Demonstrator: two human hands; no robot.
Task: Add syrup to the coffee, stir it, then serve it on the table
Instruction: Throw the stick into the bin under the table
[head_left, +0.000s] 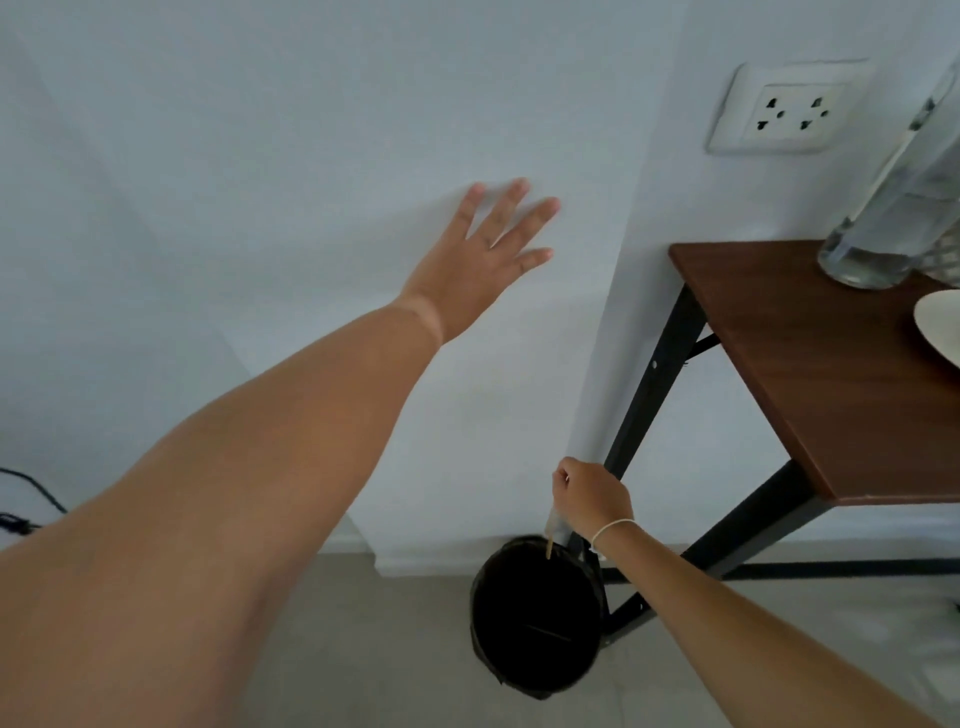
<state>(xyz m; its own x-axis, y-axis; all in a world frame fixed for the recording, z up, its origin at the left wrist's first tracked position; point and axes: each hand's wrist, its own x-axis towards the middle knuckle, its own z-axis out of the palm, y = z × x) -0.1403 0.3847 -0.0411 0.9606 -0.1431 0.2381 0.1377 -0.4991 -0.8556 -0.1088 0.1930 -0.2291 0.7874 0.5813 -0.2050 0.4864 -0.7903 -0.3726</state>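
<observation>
1. Head view: left hand (480, 260) is spread wide, flat against the white wall (260, 156).
2. Right hand (589, 496) pinches a thin wooden stir stick (549, 540) (in a clear wrapper, I think) over the black trash bin (535, 618).
3. Bench (831, 374) carries a glass bottle (893, 218); no coffee in sight.
</observation>
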